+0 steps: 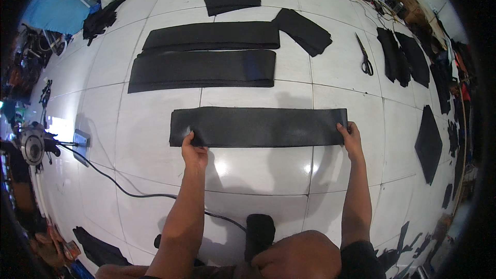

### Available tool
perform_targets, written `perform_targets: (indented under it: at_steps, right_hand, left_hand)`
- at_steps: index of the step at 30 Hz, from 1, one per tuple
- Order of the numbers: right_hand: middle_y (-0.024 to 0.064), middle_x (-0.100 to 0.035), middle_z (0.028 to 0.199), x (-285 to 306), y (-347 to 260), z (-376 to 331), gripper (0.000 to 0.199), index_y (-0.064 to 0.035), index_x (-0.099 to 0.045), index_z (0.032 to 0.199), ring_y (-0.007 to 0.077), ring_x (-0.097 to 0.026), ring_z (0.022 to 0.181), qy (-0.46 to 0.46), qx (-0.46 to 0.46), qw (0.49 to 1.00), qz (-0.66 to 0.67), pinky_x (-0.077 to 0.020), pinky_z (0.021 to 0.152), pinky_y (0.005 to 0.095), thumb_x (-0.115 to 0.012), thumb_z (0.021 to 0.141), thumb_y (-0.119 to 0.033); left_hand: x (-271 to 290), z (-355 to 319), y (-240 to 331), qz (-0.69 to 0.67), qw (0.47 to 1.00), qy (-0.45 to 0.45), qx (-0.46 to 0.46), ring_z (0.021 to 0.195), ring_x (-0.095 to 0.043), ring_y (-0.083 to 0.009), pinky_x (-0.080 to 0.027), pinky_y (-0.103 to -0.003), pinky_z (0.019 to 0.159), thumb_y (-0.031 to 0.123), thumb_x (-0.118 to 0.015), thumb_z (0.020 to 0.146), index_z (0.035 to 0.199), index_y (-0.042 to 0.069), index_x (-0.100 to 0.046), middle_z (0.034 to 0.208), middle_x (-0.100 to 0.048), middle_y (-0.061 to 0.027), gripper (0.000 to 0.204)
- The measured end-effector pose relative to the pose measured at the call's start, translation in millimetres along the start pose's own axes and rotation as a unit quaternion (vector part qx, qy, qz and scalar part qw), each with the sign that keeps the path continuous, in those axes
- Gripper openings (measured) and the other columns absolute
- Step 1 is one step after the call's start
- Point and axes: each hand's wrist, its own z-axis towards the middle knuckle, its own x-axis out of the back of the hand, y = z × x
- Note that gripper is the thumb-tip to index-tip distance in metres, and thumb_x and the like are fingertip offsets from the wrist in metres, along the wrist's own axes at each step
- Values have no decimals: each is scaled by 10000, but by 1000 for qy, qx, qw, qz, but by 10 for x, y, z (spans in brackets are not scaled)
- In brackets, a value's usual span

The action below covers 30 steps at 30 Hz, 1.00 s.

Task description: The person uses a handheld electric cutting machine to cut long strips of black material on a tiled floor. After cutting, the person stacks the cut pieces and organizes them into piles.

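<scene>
- A long black leather-like strip (263,126) is spanning the centre of the frame, lying level from side to side above a white tiled floor (351,168).
- Work on this strip seems to be under way rather than finished, since both hands are holding it, stretched out flat and smooth.
- Two similar long strips (212,36) are resting one above the other in the upper centre, apparently laid aside; whether they are done or waiting is not showing.
- Two shorter black pieces (232,1) are lying at the top centre, and scissors (363,54) are lying unused at the upper right.
- The left hand (195,150) is pinching the strip's lower edge near its left end, thumb on top, fingers curling underneath.
- The right hand (352,139) is gripping the right end, thumb pressing on the face and fingers wrapping behind.
- Both forearms are reaching up from the bottom of the frame, set wide apart, the right one standing nearly vertical and the left one slanting slightly inward.
- Seen from above, the strip may be touching the tiles or hanging just over them; the fisheye view is not settling it.
</scene>
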Motion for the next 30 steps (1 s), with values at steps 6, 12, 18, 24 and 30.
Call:
perform_targets:
  at_steps: [6, 12, 18, 24, 30]
  right_hand:
    - [159, -617, 1002, -209, -92, 36, 572, 40, -527, 1142, 218, -586, 914, 26, 16, 993, -115, -471, 812, 348, -717, 801, -378]
    - [155, -623, 1040, -75, -253, 189, 563, 53, -517, 1203, 235, -597, 946, -98, -74, 991, -42, -470, 848, 343, -704, 770, -254]
    - [130, -637, 1033, -422, -1461, -977, 549, 66, -520, 1181, 225, -610, 943, -153, 35, 978, 134, -472, 863, 325, -698, 710, -152]
    - [184, -634, 1017, -348, -2037, -1780, 750, 103, -517, 1167, 295, -647, 835, -90, 126, 933, 324, -518, 793, 373, -741, 494, -139]
    - [238, -600, 1095, -357, -2207, -1720, 685, 144, -458, 1209, 322, -632, 966, -74, 229, 919, 311, -501, 891, 386, -646, 623, -156]
  left_hand:
    - [-127, -50, 38, 99, 974, 121, -163, 826, -610, -219, -539, -321, 694, 141, -611, 842, 1086, 52, -532, 1012, -597, -69, 271]
    - [-178, -560, -130, 315, 919, 221, -82, 747, -570, -238, -495, -377, 653, 238, -610, 880, 985, 36, -524, 904, -574, -93, 243]
    - [-264, -1156, -533, 184, 913, -90, 352, 1149, -509, -348, -411, -472, 998, 741, -498, 797, 1327, -40, -361, 1208, -515, -248, 953]
    - [-609, -914, -414, -190, 954, -182, 146, 1130, -530, -351, -390, -509, 1012, 525, -621, 827, 1220, 38, -517, 1204, -556, -176, 635]
    - [-534, -255, 715, -133, 987, -84, -27, 1043, -581, -305, -441, -461, 966, 286, -596, 850, 1133, 42, -574, 1097, -613, -125, 374]
